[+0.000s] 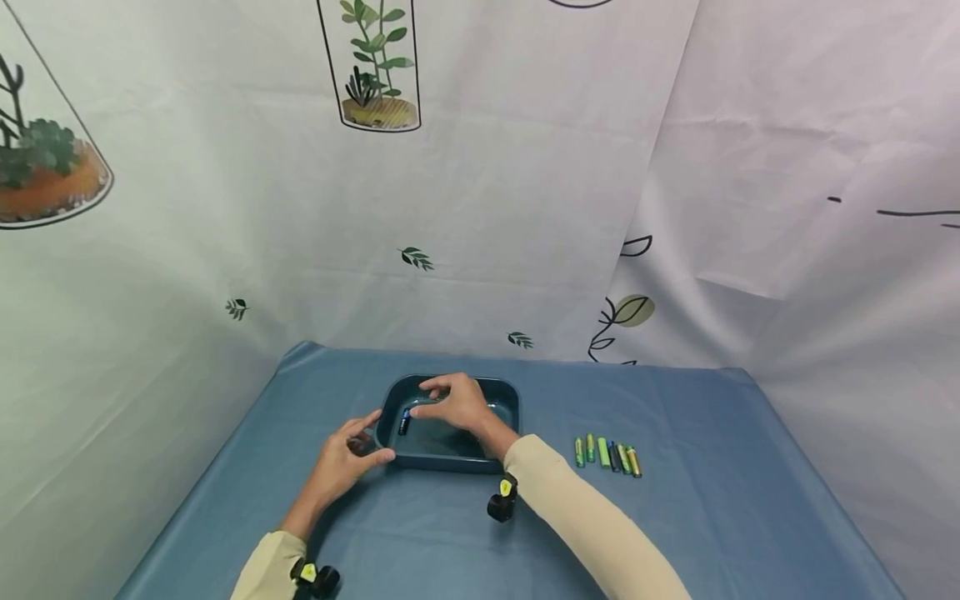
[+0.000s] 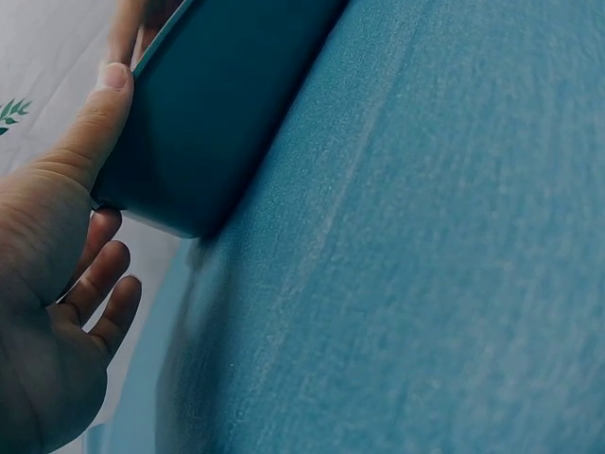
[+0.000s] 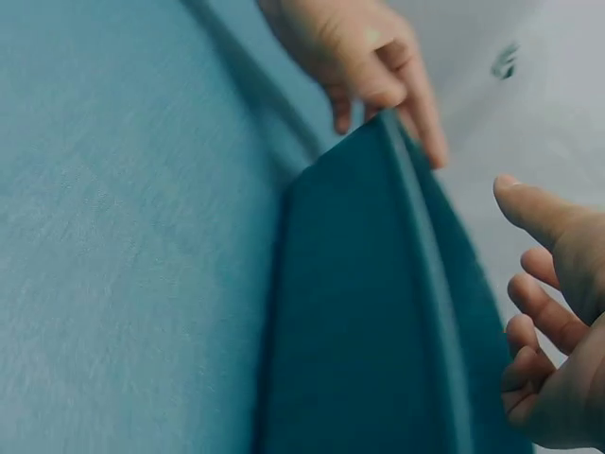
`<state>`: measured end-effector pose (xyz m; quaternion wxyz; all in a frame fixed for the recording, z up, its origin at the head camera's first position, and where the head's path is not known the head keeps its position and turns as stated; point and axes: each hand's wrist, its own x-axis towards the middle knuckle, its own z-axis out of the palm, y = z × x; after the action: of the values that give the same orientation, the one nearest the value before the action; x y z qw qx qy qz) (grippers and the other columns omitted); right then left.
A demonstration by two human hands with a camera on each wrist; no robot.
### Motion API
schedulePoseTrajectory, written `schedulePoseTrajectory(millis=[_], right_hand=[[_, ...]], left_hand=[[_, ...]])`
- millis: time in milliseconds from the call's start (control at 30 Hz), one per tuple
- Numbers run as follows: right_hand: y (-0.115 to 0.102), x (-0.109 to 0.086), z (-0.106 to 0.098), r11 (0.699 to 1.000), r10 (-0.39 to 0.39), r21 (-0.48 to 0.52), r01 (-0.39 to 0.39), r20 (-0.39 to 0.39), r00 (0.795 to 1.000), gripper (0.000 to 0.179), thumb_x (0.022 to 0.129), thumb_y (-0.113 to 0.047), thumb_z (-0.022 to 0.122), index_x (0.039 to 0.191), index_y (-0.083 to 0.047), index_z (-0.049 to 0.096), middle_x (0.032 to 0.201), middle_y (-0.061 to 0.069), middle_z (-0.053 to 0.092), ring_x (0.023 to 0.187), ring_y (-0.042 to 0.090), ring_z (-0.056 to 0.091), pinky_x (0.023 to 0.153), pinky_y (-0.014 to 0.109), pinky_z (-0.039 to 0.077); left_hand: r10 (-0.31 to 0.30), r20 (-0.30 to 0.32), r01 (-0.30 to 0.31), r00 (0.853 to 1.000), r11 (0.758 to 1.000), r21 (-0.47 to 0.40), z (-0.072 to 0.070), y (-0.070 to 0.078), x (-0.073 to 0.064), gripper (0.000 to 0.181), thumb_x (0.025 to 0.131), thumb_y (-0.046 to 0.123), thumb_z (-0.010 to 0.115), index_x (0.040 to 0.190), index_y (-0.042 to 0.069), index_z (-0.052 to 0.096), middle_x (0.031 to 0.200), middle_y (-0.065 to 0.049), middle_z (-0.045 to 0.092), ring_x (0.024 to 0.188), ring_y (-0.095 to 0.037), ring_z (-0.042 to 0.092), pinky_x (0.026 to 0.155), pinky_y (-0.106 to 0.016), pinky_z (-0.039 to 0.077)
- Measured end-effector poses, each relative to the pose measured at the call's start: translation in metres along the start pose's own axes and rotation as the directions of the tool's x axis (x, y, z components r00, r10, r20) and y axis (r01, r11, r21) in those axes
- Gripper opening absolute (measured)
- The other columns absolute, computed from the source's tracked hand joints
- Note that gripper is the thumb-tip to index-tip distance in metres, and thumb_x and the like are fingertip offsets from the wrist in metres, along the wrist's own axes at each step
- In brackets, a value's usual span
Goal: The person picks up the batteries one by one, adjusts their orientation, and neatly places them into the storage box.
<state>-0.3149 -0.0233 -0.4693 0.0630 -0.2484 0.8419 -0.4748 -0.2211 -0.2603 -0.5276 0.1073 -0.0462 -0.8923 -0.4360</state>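
Observation:
A dark teal rectangular tray point(image 1: 457, 463) sits on the cloth, with one dark battery point(image 1: 404, 423) with a blue end in its left part. My left hand point(image 1: 341, 458) holds the tray's near left corner, thumb on the near side and fingers along the left rim. In the left wrist view the thumb point(image 2: 112, 90) presses the rim while the other fingers hang loosely. Over the inside of the tray is my right hand point(image 1: 459, 404), its thumb and index finger apart and nothing between them. The thumb tip is right beside the battery's upper end.
To the right of the tray, several batteries point(image 1: 603, 452) in green, dark and gold lie side by side on the blue tablecloth point(image 1: 712, 500). A white printed curtain point(image 1: 487, 208) hangs behind the table. Both wrists wear small black cameras point(image 1: 501, 506).

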Motion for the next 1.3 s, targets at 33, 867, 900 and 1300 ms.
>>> schedulePoseTrajectory(millis=[33, 867, 900, 1300], right_hand=[[-0.002, -0.003, -0.005, 1.0, -0.008, 0.001, 0.008, 0.001, 1.0, 0.047, 0.085, -0.036, 0.086, 0.126, -0.015, 0.075, 0.108, 0.009, 0.07, 0.081, 0.01, 0.06, 0.064, 0.027, 0.049], [0.035, -0.1, -0.121, 0.984, -0.179, -0.018, 0.179, -0.158, 0.971, 0.043, 0.088, -0.027, 0.084, 0.129, -0.02, 0.073, 0.112, 0.005, 0.068, 0.097, 0.028, 0.062, 0.077, 0.034, 0.052], [0.04, -0.104, -0.124, 0.981, -0.196, -0.026, 0.194, -0.168, 0.966, 0.043, 0.087, -0.027, 0.084, 0.129, -0.02, 0.073, 0.111, 0.003, 0.068, 0.096, 0.026, 0.062, 0.076, 0.032, 0.052], [0.09, -0.149, -0.166, 0.974, -0.219, -0.117, 0.195, -0.248, 0.944, 0.044, 0.087, -0.017, 0.084, 0.129, -0.017, 0.073, 0.109, -0.002, 0.067, 0.09, 0.017, 0.058, 0.071, 0.027, 0.051]], left_hand=[[-0.002, -0.002, 0.002, 1.0, 1.0, 0.0, 0.0, 0.0, 0.0, 0.077, 0.084, 0.028, 0.087, 0.15, 0.011, 0.053, 0.136, -0.018, 0.059, 0.103, -0.029, 0.062, 0.084, -0.048, 0.053], [-0.022, -0.004, 0.022, 1.0, 1.0, 0.006, 0.001, 0.001, -0.002, 0.08, 0.082, 0.035, 0.088, 0.15, 0.011, 0.054, 0.137, -0.017, 0.059, 0.104, -0.029, 0.062, 0.085, -0.046, 0.053], [-0.024, -0.004, 0.024, 1.0, 1.0, 0.007, 0.001, 0.002, -0.002, 0.08, 0.082, 0.035, 0.088, 0.15, 0.011, 0.054, 0.137, -0.017, 0.059, 0.105, -0.029, 0.062, 0.085, -0.046, 0.053], [-0.008, -0.006, 0.008, 1.0, 1.0, 0.005, 0.0, 0.001, -0.002, 0.079, 0.083, 0.035, 0.087, 0.151, 0.012, 0.053, 0.136, -0.017, 0.059, 0.104, -0.029, 0.061, 0.084, -0.047, 0.053]])
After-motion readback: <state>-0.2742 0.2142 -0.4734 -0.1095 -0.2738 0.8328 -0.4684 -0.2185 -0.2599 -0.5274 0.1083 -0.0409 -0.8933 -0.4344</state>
